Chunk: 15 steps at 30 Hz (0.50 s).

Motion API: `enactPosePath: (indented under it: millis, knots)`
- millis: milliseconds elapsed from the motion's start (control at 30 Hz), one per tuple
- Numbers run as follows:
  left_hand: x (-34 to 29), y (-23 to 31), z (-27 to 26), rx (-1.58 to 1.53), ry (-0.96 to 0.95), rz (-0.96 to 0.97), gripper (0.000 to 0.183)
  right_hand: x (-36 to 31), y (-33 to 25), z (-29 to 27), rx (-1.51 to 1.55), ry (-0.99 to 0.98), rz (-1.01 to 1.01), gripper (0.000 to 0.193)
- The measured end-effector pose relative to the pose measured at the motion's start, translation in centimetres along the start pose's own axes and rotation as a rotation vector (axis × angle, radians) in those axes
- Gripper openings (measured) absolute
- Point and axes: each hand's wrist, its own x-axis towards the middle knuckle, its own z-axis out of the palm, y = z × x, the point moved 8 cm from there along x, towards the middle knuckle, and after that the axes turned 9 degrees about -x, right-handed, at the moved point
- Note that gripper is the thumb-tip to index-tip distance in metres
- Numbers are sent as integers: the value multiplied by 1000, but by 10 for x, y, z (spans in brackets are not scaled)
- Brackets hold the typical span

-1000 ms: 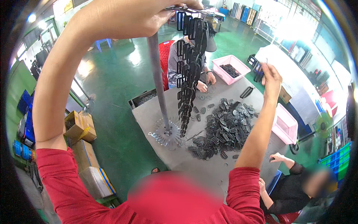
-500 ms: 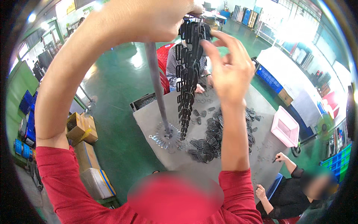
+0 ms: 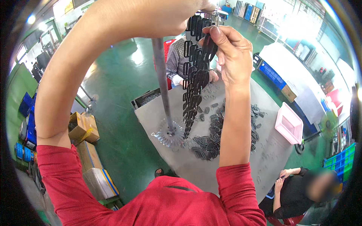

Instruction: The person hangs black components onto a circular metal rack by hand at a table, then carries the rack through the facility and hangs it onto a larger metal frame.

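A long string of black oval slotted buckles hangs in rows in front of me, reaching down toward the grey table. My right hand is closed at the upper part of the string, thumb and fingers pinching a black buckle. Above the string, my left hand is bent over at the picture's upper edge. Its fingers look curled near a thin metal rod, but they are mostly cut off, so what they hold is hidden. A grey pole stands just left of the string.
The pole ends in a round base of metal hooks by the table. Loose black buckles lie heaped there, with a pink basket to the right. One person sits opposite, another at right. Cardboard boxes stand left.
My right hand has gone from apart, blurred fingers to a pinch on a buckle. The string has shifted slightly right. The co-worker at right has brought both hands together.
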Motion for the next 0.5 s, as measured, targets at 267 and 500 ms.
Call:
enactPosePath:
  millis: [267,500]
  knots:
    - [-8,-1,6,3,4,-19,27,-24,11,-75,-148,81,103,21]
    - [-17,-9,-8,-193,23,-30,32,-51,74,-216,-767,212,252,18]
